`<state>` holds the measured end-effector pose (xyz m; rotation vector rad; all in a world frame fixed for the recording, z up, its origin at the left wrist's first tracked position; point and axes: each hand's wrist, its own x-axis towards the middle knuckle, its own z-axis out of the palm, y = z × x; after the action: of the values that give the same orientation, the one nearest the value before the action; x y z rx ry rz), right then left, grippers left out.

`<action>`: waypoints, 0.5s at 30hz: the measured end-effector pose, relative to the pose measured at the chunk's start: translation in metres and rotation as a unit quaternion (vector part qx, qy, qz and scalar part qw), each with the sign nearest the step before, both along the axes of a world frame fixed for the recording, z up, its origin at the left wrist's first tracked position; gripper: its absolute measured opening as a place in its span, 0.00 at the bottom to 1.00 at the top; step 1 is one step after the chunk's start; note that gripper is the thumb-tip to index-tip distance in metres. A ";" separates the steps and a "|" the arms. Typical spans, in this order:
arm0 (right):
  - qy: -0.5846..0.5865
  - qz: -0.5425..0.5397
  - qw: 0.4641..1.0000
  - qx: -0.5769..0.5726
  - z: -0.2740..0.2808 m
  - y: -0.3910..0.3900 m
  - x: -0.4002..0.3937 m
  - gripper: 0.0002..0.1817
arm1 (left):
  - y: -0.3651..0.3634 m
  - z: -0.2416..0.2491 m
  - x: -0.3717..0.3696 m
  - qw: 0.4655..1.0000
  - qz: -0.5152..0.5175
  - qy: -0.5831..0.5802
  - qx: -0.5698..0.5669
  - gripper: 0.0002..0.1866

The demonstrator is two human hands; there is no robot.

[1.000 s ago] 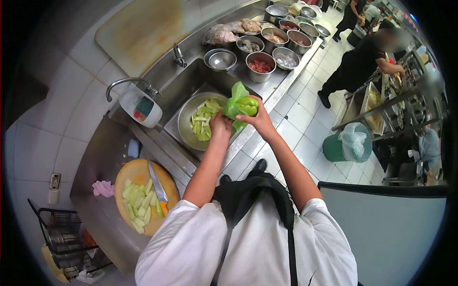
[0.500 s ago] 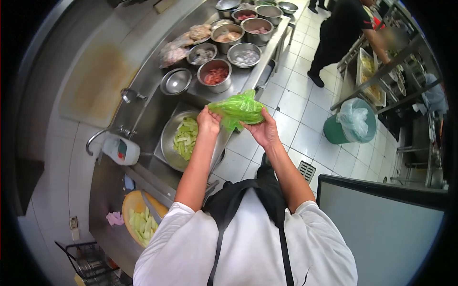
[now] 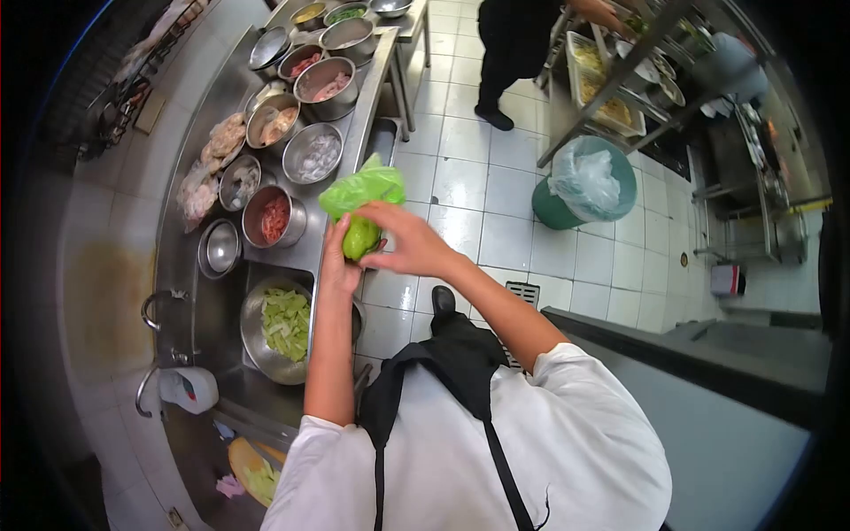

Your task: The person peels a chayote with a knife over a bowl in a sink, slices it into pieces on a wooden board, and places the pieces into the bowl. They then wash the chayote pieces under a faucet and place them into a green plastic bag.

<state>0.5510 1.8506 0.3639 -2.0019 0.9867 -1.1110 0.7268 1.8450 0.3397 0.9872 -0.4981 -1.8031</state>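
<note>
A light-green plastic bag is bunched up in front of me, its loose end spreading forward and a rounded, bulging lump on the near side. Whatever is inside the lump cannot be made out. My left hand is closed around the left side of the lump. From the right, my right hand curls its fingers and thumb over the bag, pinching it. Just left of my left forearm, a metal bowl of cut pale-green vegetable pieces sits in the sink.
Several steel pots, including one with red pieces, line the counter beyond the sink. A white plastic jug stands by the taps. At right are a green bin with a clear liner and a person in dark trousers beside a rack.
My hands have come together, gathering the stretched bag into a lump. My view has turned right, so the counter and bin appear further left.
</note>
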 end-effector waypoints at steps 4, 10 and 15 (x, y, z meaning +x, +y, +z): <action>-0.119 -0.199 0.973 0.022 -0.020 -0.030 -0.022 0.43 | 0.005 -0.008 0.014 0.997 -0.009 0.076 0.022 0.28; -0.335 0.017 0.837 0.433 -0.081 -0.062 0.000 0.22 | 0.031 -0.004 0.028 0.997 -0.047 0.061 -0.017 0.34; -0.251 -0.094 0.889 0.371 -0.109 -0.086 0.011 0.16 | 0.040 -0.031 0.046 0.997 -0.002 0.073 -0.011 0.29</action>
<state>0.5625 1.7643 0.2547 -0.9597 1.1077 -1.0526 0.7724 1.8853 0.3090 0.8336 -0.4276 -1.8539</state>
